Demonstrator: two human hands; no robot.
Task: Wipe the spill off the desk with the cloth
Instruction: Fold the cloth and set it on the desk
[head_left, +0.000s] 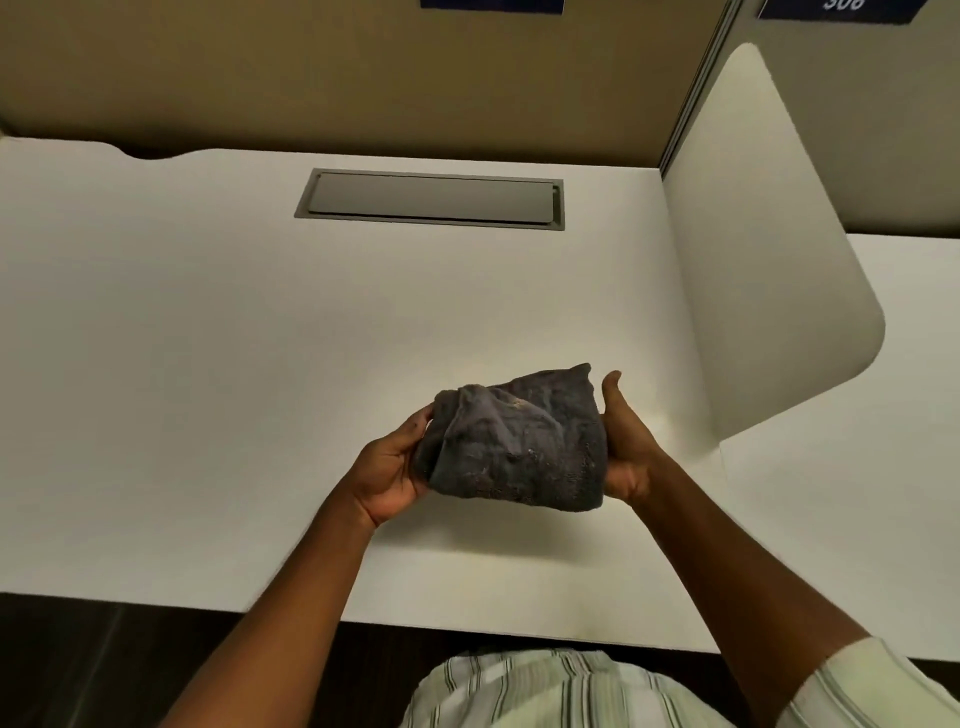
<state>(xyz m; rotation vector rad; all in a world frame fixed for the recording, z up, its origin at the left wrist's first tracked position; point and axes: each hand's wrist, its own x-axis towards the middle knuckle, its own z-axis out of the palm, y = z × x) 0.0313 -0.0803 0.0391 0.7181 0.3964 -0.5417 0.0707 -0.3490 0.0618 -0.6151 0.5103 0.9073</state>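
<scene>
A dark grey cloth (519, 441), bunched and folded, is held above the white desk (208, 389) just right of centre. My left hand (392, 467) grips its left edge, fingers tucked under the fabric. My right hand (626, 441) holds its right edge, thumb up along the side. The cloth casts a shadow on the desk near the front edge. I cannot make out any spill on the desk surface.
A grey cable-tray lid (431, 200) is set into the desk at the back. A white rounded divider panel (769, 260) stands along the right side. A tan partition wall (311, 78) closes the back. The desk's front edge runs below my forearms.
</scene>
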